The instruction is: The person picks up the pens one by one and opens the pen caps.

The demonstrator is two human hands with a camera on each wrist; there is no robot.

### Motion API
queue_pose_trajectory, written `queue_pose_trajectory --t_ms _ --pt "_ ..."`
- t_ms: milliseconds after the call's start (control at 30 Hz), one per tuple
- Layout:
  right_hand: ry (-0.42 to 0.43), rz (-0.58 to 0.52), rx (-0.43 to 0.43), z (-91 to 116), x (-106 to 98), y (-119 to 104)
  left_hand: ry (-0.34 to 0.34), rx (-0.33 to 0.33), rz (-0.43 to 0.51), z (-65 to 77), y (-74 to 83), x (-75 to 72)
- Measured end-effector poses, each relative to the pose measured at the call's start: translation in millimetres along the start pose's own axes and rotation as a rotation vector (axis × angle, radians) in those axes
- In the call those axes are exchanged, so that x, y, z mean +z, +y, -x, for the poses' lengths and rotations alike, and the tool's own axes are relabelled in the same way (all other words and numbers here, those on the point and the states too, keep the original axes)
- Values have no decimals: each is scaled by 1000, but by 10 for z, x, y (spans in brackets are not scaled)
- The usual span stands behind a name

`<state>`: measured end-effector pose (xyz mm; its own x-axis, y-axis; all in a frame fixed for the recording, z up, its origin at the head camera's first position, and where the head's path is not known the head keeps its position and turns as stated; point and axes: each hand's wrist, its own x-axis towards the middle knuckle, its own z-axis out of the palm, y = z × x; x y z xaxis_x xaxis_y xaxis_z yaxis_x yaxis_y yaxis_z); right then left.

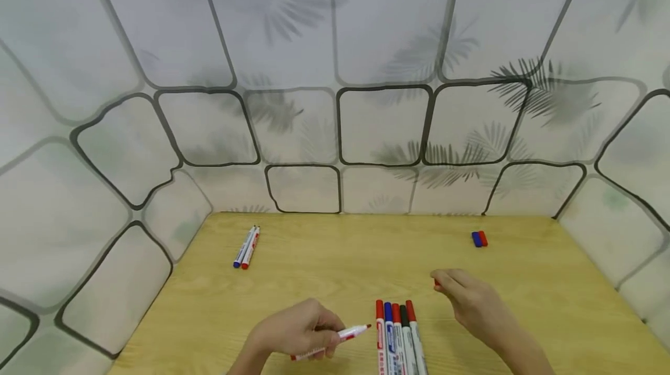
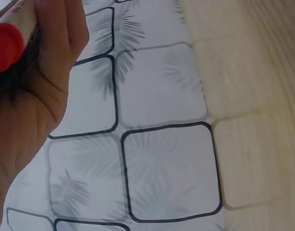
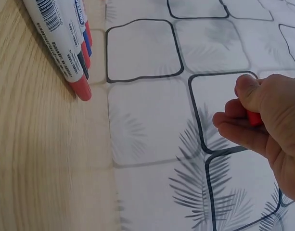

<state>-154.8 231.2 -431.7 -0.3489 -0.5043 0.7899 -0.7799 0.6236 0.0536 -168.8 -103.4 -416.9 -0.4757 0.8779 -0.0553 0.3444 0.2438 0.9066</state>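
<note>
My left hand point(image 1: 303, 328) grips an uncapped red marker point(image 1: 352, 333), its bare red tip pointing right. In the left wrist view the marker's red rear end point(image 2: 6, 47) shows beside the curled fingers. A red cap point(image 3: 254, 118) is pinched in my right hand point(image 1: 473, 305), mostly hidden by the fingers. Between the hands lies a row of several capped markers point(image 1: 399, 340) with red, blue and black caps, side by side on the table.
At the back left of the wooden table point(image 1: 335, 259), two uncapped-looking markers point(image 1: 246, 248) lie together, one blue and one red. A blue cap point(image 1: 476, 239) and a red cap point(image 1: 483, 239) sit at the back right. A patterned cloth wall point(image 1: 382, 125) encloses the table.
</note>
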Motion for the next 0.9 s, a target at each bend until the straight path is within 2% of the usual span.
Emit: queue_pose_trajectory --t_ms 67,233,333,533,700,900 --pt "17 -11 0 -14 -20 49 18 6 -20 16 39 -4" --pt "-64 -71 11 -60 31 -6 121 -18 -102 -33 115 -9" --pt "-62 -73 29 -64 58 -48 165 -54 -77 -39 120 -29" --pt "-49 -69 40 -33 76 -36 231 -40 -70 -32 85 -75" --pt "-80 -106 66 -25 77 8 286 -31 -98 -18 60 -118" --pt "-120 -113 129 20 41 -5 338 -49 -73 31 20 -122"
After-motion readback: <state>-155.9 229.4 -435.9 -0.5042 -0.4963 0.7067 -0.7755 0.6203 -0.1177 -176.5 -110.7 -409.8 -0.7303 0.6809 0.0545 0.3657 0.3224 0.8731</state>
